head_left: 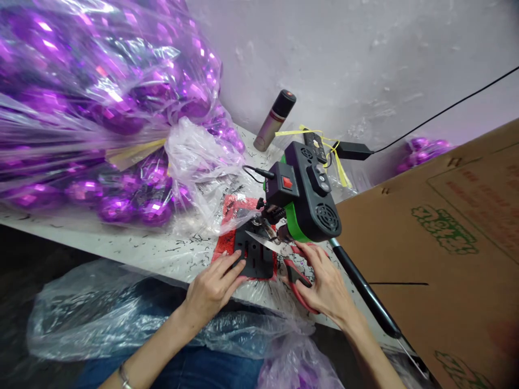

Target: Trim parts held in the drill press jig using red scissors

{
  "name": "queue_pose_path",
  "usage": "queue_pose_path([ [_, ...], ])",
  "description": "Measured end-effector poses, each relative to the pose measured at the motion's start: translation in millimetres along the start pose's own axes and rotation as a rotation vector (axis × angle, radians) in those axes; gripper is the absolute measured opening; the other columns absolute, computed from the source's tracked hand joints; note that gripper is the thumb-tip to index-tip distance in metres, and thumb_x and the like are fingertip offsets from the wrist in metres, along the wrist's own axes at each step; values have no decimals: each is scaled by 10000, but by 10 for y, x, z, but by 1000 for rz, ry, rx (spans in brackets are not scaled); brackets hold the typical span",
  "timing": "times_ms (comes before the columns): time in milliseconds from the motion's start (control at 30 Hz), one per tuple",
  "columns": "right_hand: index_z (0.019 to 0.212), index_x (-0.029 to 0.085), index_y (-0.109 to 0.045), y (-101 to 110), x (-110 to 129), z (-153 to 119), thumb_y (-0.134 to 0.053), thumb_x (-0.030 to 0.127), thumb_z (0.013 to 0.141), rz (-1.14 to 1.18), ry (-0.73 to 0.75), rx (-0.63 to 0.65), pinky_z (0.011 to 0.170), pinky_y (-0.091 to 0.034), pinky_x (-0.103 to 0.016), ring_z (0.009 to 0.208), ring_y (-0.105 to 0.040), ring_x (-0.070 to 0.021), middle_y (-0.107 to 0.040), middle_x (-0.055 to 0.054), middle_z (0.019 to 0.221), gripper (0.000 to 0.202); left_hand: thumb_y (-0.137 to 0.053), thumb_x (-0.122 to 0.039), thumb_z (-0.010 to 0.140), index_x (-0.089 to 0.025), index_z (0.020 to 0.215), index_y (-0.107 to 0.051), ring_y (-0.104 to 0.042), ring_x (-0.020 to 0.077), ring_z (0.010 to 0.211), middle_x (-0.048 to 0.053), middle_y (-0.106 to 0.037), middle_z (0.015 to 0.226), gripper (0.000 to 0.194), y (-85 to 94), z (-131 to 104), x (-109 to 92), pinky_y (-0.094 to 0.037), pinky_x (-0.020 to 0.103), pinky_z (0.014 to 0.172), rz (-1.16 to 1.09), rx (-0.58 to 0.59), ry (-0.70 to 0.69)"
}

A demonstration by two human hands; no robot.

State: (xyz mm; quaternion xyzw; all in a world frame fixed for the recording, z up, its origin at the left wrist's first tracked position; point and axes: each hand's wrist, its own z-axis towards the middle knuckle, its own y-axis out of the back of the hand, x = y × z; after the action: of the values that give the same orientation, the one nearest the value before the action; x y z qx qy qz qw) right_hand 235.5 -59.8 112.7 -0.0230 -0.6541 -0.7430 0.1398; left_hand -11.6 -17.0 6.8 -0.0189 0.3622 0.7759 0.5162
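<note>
A small black-and-green bench drill press [310, 192] with a red switch stands in front of me. Its slotted black base plate [259, 262] rests on a red sheet [232, 208]. My left hand [214, 281] lies on the plate's left near edge, fingers stretched out and apart. My right hand [326, 281] is closed round red-and-black-handled scissors [300, 278]. The blades point left over the plate, below the drill head. The chuck is partly hidden behind the drill's body.
Clear bags of shiny purple balls [117, 97] fill the left. A spray can [275, 120] stands by the wall. A cardboard box [446, 232] and a long black lever handle [365, 292] border the right. Black shavings litter the white table [133, 236].
</note>
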Motion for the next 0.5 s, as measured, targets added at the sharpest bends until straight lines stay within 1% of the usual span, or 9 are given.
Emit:
queue_pose_path([
  [133,1399,245,-392,31,-4,-12,-582,250,767,20,-5,6,921,-494,-441,1130,-587,-296,-591,-114,1254,660,-605,-231,912,-150,1172,-631,-693,197,1009,110,-699,1161,274,0,-3,1,-579,329,918,-8,5,-1],
  [267,1399,249,-395,50,-5,-22,-599,300,796,-7,-20,17,945,-477,-461,1144,-569,-304,-591,-114,1253,639,-607,-237,911,-141,1152,-632,-696,200,995,117,-698,1159,260,-1,0,-5,-584,329,907,11,0,1],
  [367,1387,229,-407,25,-5,-16,-586,310,805,9,-12,1,927,-489,-459,1123,-582,-301,-594,-128,1242,614,-594,-239,920,-132,1133,-634,-698,199,987,121,-702,1147,242,0,6,-7,-585,326,900,22,0,-6],
  [500,1392,222,-407,15,-21,-28,-613,329,796,15,-10,-4,905,-502,-453,1115,-597,-307,-601,-137,1244,640,-598,-240,918,-118,1129,-637,-696,198,992,129,-701,1143,247,1,6,-5,-584,318,897,13,1,-14],
])
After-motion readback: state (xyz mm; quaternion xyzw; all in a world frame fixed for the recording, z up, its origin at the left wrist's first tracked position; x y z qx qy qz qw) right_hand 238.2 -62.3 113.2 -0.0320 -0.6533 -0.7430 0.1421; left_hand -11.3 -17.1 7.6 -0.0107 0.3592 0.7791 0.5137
